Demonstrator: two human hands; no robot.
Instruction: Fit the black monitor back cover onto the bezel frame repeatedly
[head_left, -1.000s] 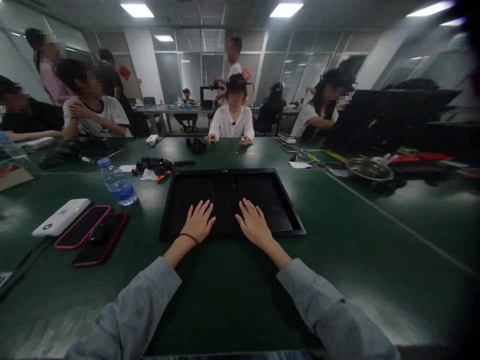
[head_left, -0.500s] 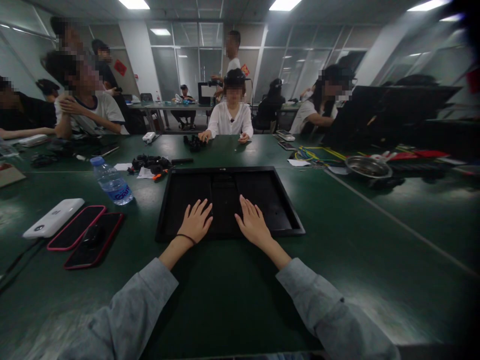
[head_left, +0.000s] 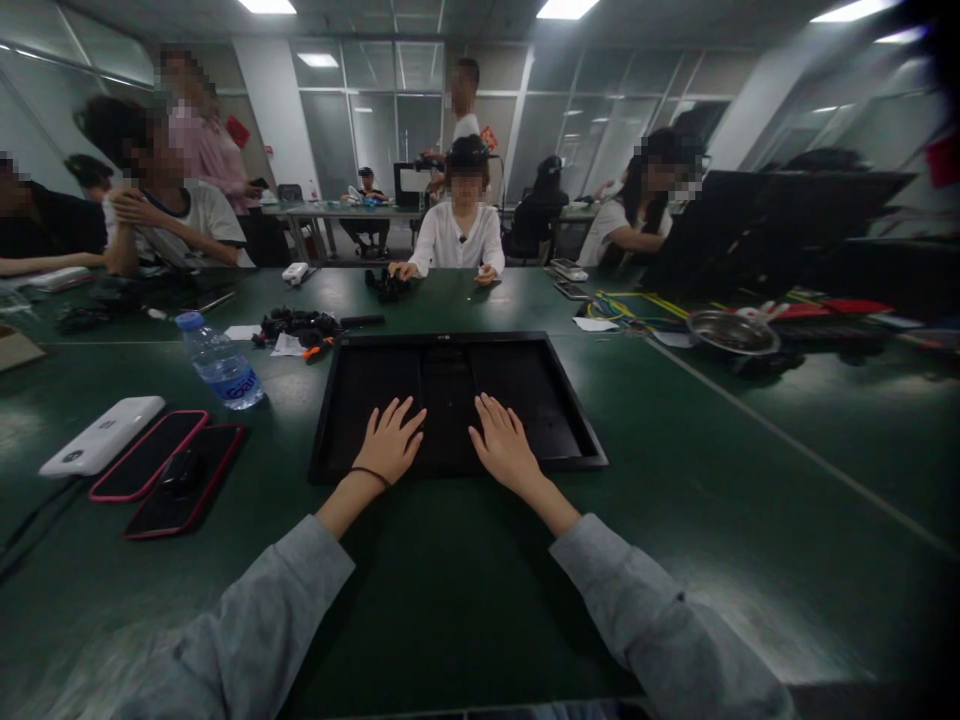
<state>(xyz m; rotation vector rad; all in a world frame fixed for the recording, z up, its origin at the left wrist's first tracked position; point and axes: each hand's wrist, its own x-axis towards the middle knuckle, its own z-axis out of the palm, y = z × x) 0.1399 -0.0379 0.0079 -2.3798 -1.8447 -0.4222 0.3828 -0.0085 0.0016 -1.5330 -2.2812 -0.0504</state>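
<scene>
A black flat monitor (head_left: 525,375) lies face down on the green table (head_left: 465,580) in front of me. My left hand (head_left: 390,445) rests flat on its near edge, fingers spread, holding nothing. My right hand (head_left: 504,448) lies flat beside it on the same edge, fingers stretched out and apart. Both sleeves are grey.
A water bottle (head_left: 219,362), a white power bank (head_left: 103,435) and two red-edged phones (head_left: 161,468) lie to the left. Black parts and an orange-handled tool (head_left: 304,328) sit beyond the monitor. A metal bowl (head_left: 733,332) stands at the right. Several people sit around the table.
My hands have stayed flat on the monitor. The view has shifted slightly, and a person at the back left has moved behind the seated ones.
</scene>
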